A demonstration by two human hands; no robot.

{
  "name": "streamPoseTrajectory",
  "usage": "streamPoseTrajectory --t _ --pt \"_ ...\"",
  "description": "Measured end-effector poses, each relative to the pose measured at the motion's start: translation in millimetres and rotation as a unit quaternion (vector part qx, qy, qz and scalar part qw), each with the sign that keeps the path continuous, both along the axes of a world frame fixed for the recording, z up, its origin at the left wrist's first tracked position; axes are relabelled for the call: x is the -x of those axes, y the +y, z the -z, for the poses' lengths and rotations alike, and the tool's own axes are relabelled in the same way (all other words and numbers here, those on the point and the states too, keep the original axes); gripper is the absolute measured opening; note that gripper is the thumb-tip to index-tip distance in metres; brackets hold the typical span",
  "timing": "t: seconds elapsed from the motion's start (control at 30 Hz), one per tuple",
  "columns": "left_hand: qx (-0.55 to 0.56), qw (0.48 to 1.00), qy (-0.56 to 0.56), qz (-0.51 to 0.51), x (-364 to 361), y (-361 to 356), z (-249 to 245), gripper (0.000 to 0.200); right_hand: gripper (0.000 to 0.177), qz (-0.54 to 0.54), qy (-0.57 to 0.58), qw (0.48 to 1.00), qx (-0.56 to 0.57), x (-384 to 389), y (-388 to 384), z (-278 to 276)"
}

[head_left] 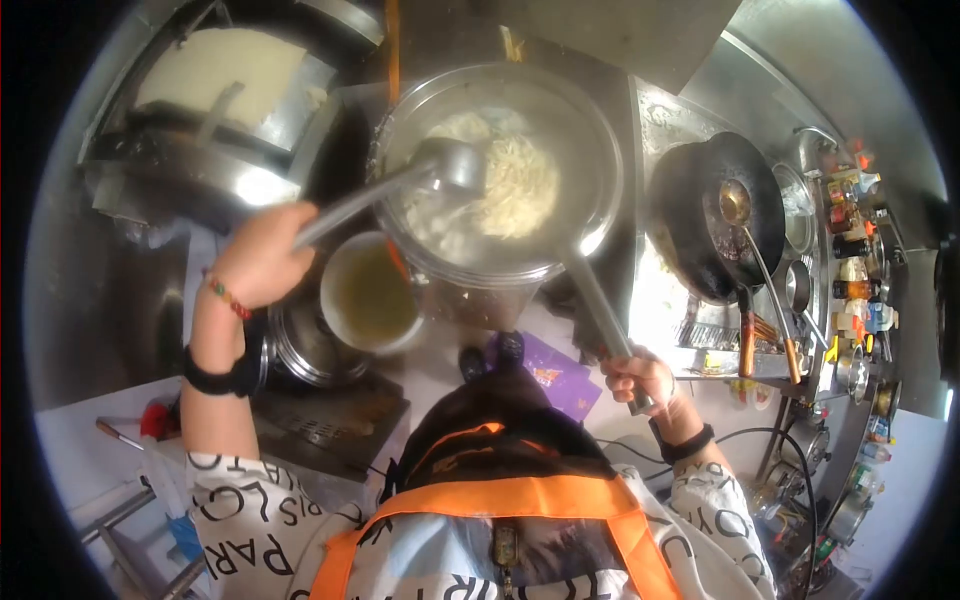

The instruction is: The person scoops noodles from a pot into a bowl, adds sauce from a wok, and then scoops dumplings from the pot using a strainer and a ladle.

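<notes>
My left hand (pixel 262 255) grips the long handle of a metal ladle (pixel 455 167), whose bowl hangs over the noodles. My right hand (pixel 643 381) is closed on the handle of a big round strainer (pixel 500 170) holding pale noodles (pixel 515 185) above steaming water. A white bowl of yellowish broth (pixel 370 293) sits just below the ladle handle, between my two hands. Both wrists wear black bands, and the left one also has a beaded bracelet.
A black wok (pixel 715 215) with a ladle resting in it stands to the right. Bottles and jars of seasoning (pixel 855 250) line the far right counter. A metal tray of white stuff (pixel 235 80) is at upper left. A lidded steel pot (pixel 305 345) sits below the bowl.
</notes>
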State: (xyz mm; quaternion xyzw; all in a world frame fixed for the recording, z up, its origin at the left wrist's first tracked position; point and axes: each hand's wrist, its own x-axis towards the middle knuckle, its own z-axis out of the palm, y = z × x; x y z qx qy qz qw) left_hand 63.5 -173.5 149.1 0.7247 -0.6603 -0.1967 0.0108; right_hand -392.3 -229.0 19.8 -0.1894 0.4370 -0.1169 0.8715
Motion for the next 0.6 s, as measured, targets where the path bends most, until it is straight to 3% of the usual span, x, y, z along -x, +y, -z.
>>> streamPoseTrajectory --t 0.2,0.4,0.47,0.5,0.53,0.6 --pt "0.093 0.983 0.095 -0.126 9 5 32 0.029 0.027 -0.009 0.008 1.0 0.008 -5 -5 4" --pt "0.153 0.959 0.166 -0.17 8 22 58 0.027 0.028 0.034 -0.06 0.997 -0.036 9 -4 -12" --pt "0.199 0.916 0.28 -0.207 7 40 61 0.028 0.028 0.002 0.004 0.999 0.044 20 3 -32" --pt "0.158 0.882 0.351 -0.271 10 49 55 0.03 0.028 0.024 0.029 0.999 0.033 31 19 -23" --pt "0.118 0.839 0.418 -0.328 12 59 46 0.032 0.028 0.046 0.05 0.997 0.024 40 33 -2" --pt "0.132 0.765 0.512 -0.369 21 64 43 0.026 0.021 -0.038 0.123 0.988 0.084 20 46 51"
